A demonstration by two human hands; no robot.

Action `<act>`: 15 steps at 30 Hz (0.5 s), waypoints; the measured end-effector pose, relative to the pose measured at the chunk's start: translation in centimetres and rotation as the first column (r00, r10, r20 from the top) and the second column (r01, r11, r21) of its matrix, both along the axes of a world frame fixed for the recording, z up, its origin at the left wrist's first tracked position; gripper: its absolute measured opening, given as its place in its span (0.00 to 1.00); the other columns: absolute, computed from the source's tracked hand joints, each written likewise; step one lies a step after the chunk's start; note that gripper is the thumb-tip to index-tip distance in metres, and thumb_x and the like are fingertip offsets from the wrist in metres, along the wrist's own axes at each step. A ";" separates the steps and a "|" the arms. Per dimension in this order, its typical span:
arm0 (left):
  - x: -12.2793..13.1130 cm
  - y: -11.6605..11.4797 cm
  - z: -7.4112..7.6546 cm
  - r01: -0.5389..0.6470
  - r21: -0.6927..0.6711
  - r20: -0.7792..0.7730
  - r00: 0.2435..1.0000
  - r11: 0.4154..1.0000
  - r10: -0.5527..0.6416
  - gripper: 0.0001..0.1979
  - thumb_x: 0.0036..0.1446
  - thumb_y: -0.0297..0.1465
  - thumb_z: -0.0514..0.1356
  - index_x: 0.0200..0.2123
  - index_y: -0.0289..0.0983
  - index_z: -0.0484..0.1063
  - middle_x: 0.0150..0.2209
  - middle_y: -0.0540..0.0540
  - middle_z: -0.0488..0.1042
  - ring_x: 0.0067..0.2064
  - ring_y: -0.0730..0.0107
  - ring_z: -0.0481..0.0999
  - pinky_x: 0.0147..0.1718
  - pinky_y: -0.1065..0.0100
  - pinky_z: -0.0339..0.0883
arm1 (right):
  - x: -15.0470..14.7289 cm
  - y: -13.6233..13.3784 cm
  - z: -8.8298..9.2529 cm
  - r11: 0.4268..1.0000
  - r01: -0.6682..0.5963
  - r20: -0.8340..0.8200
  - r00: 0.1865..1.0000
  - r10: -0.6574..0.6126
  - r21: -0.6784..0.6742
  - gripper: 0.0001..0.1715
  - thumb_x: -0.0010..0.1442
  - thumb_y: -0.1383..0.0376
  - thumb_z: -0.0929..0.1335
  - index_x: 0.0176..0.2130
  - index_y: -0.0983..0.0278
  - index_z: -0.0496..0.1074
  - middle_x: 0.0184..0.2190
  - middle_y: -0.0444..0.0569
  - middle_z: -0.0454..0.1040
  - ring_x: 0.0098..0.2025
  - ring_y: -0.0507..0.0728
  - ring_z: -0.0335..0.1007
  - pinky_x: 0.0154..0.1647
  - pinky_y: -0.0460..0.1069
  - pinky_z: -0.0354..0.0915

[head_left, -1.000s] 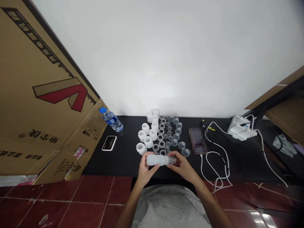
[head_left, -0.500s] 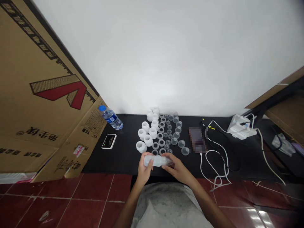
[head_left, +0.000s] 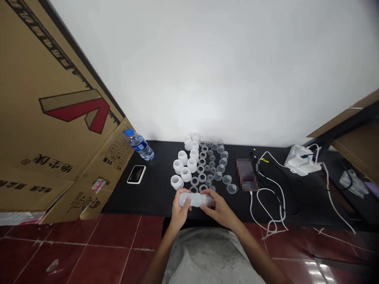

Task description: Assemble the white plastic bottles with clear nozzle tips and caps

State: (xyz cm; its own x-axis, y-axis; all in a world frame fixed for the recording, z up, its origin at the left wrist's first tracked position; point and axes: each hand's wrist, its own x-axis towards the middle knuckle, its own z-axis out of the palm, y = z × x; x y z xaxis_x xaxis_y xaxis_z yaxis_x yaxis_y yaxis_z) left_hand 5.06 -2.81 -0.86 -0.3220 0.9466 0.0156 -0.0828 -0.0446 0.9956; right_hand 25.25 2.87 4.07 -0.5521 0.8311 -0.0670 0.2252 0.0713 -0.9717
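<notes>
A translucent white baby bottle (head_left: 192,199) lies level between my hands above the table's front edge. My left hand (head_left: 180,207) wraps round its body, thumb on top. The fingers of my right hand (head_left: 217,207) close round the clear capped end (head_left: 208,199) of the bottle, covering part of it. Just beyond stand several white bottle bodies (head_left: 186,173) with wide mouths. Beside them lie rows of flat translucent rings (head_left: 202,178), small clear nipples (head_left: 212,158) and clear domed caps (head_left: 218,176).
A water bottle (head_left: 140,146) and a white-edged device (head_left: 136,174) are at left, near a large cardboard box (head_left: 74,157). Right of the parts lie a blurred phone (head_left: 246,175), white cables (head_left: 281,197) and a white power strip (head_left: 300,159). A white wall (head_left: 207,71) rises behind the table.
The right-hand fingers have shifted slightly on the capped end, the thumb drawing nearer the bottle's body. The left hand keeps its grip. The whole view has moved a little.
</notes>
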 end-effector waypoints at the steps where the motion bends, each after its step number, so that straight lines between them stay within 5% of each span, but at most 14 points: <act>1: 0.0 0.0 0.0 0.002 -0.003 0.001 1.000 1.000 -0.002 0.19 0.67 0.49 0.65 0.47 0.40 0.70 0.41 0.47 0.77 0.25 0.74 0.73 0.26 0.70 0.71 | 0.0 0.0 0.0 1.000 -0.001 -0.001 1.000 0.001 0.002 0.23 0.64 0.61 0.74 0.57 0.57 0.72 0.51 0.49 0.78 0.46 0.59 0.76 0.44 0.50 0.73; 15: 0.0 -0.1 -0.6 0.020 -0.013 0.009 1.000 1.000 -0.020 0.20 0.66 0.49 0.64 0.49 0.40 0.69 0.43 0.46 0.76 0.29 0.72 0.74 0.27 0.70 0.73 | -0.7 -0.3 -0.1 0.997 0.072 0.040 0.997 -0.072 0.019 0.25 0.54 0.68 0.72 0.52 0.60 0.71 0.42 0.46 0.76 0.36 0.54 0.71 0.35 0.47 0.68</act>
State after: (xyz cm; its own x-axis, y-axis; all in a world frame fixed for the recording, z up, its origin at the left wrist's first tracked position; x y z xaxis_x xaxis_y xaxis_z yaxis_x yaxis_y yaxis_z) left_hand 5.02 -2.90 -1.48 -0.3033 0.9529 0.0007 -0.0926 -0.0302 0.9952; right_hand 24.53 2.59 4.00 -0.4878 0.8699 -0.0733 0.2695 0.0703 -0.9604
